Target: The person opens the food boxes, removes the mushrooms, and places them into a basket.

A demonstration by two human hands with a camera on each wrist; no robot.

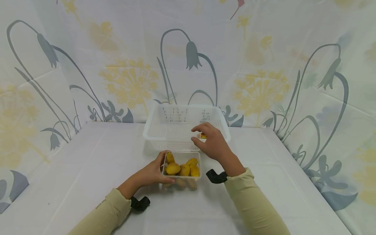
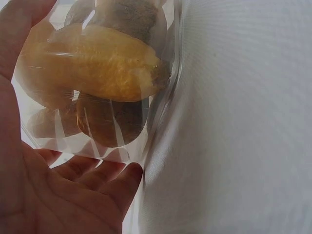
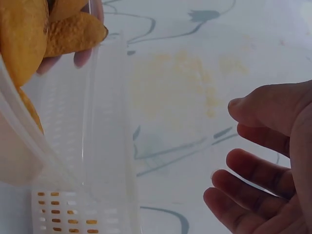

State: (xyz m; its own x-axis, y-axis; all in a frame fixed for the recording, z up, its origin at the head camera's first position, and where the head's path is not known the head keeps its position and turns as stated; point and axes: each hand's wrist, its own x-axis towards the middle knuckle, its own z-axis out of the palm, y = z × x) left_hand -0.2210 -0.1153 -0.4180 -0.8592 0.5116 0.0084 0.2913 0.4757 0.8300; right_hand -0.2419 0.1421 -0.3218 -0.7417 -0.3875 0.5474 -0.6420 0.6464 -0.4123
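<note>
A clear plastic box [image 1: 182,177] holds several yellow, oval, potato-like pieces [image 1: 173,168] with brownish patches. My left hand [image 1: 153,172] grips the box at its left side, thumb along the front and fingers behind. Up close in the left wrist view, the pieces [image 2: 105,63] show through the clear wall. My right hand [image 1: 212,142] hovers over the front right of a white basket [image 1: 168,145], thumb and fingers apart with nothing between them. Beyond that hand, a bit of yellow [image 1: 203,135] shows inside the basket.
The basket has slotted walls and stands just behind the box. White cloth covers the table [image 1: 97,156], and a flower-printed sheet [image 1: 252,49] hangs behind and at both sides. A black band with a curved piece [image 1: 216,176] sits at each wrist.
</note>
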